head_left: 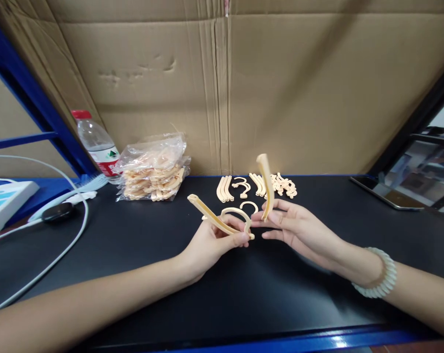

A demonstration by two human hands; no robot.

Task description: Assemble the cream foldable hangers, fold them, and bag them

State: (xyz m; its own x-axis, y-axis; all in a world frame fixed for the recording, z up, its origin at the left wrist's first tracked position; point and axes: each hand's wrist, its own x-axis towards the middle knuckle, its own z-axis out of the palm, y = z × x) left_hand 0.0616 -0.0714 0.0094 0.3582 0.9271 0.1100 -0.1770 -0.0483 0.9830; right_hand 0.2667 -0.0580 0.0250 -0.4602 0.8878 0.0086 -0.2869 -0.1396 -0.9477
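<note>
Between the fingers of my left hand [216, 242] are a cream plastic hanger arm [210, 215] and a curved hanger hook [238, 212], which meet near my thumb tip. My right hand [299, 225], with a pale beaded bracelet on its wrist, pinches another hanger arm [267, 184] that points upward. The two hands are close but apart. Behind them on the black table lie loose hanger arms [225, 189], more hooks [244, 189], and a small heap of cream pieces [284, 185]. One single hook [249, 203] lies nearer, partly behind my hands.
Clear plastic bags of cream hanger parts [154, 169] are stacked at the back left beside a red-capped bottle [97, 142]. A white cable [84, 220] loops over the table's left side near a black oval object [58, 212]. A dark flat device [385, 193] lies at the back right.
</note>
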